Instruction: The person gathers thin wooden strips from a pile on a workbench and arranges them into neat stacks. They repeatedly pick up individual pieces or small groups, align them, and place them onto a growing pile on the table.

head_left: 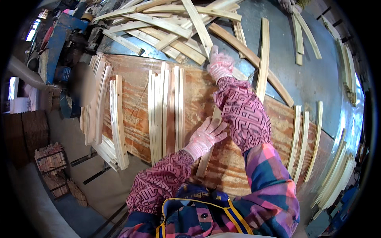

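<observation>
Both my hands wear pale pinkish gloves, with patterned pink sleeves over the forearms. My left hand (206,137) lies with its fingers spread over a wooden strip (204,163) on the worn plywood board (135,139) in front of me. Farther out, my right hand (220,65) is closed at the near end of another wooden strip (197,27), which slants up to the far edge of the view. This strip lies across a loose heap of wooden strips (166,29). Part of the right hand's grip is hidden.
Left of my hands stand rows of strips (164,111) and a thicker stack (95,103). Single strips (294,139) lie to the right. Blue machinery (59,43) is at the far left. Across the grey metal table (278,51), another person's gloved hand (287,5) holds strips.
</observation>
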`<state>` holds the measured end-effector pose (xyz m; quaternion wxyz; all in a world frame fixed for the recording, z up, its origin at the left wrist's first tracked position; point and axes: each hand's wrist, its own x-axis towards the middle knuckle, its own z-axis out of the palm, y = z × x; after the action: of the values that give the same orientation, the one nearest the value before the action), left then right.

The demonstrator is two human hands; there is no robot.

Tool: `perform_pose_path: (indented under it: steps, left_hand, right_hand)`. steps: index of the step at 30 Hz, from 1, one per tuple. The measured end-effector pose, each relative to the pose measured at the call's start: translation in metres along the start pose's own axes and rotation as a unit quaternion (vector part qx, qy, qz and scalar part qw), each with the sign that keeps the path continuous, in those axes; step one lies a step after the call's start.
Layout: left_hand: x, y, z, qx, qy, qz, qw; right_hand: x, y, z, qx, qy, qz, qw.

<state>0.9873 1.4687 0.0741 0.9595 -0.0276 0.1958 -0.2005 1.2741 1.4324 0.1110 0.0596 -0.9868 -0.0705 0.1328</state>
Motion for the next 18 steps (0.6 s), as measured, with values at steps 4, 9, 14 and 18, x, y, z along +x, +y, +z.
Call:
perform_pose_path:
  steps: [4, 9, 14, 18]
  left_hand:
    - [0.031, 0.020, 0.006, 0.004, 0.036, -0.139, 0.990]
    - [0.054, 0.005, 0.013, -0.019, -0.039, -0.288, 0.957]
    - [-0.039, 0.016, 0.088, -0.063, 0.048, -0.248, 0.966]
    - [-0.072, 0.024, 0.123, 0.383, -0.307, 0.072, 0.868]
  right_hand:
    - [0.008, 0.013, -0.029, 0.123, -0.059, -0.086, 0.987]
    - [0.049, 0.087, -0.041, 0.635, -0.218, -0.094, 0.735]
    - [0.004, 0.081, -0.093, 0.713, -0.187, -0.132, 0.663]
    - [-0.007, 0.116, -0.094, 0.596, -0.118, -0.118, 0.786]
